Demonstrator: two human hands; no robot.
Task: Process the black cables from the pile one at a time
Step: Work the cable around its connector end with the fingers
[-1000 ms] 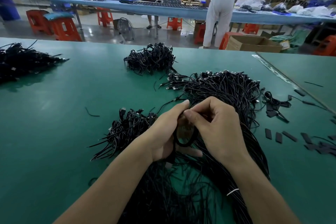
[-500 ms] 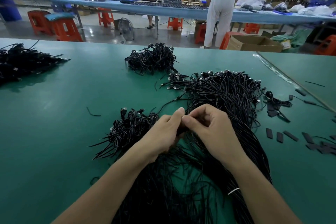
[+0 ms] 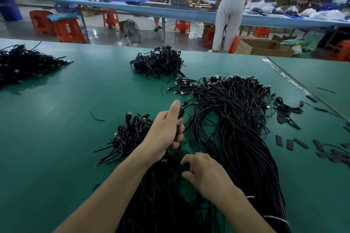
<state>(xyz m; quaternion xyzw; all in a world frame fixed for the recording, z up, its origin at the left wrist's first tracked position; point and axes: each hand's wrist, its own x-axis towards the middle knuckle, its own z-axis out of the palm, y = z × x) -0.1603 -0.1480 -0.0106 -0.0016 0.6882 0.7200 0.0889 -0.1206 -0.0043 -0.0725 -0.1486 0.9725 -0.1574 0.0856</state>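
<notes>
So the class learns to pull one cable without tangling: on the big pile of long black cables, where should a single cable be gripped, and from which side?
Probably best: pinch just behind a USB plug at the far-left edge of the pile, coming in from the left over the table. There the plugs lie fanned apart and stick out; nearer you the strands run packed together.

Large pile of long black cables [image 3: 234,130] sprawled on table, smaller bundled heap [image 3: 130,134] just left

Black cables [image 3: 234,119], green table [image 3: 56,119], orange-red stools [image 3: 70,30]
</notes>
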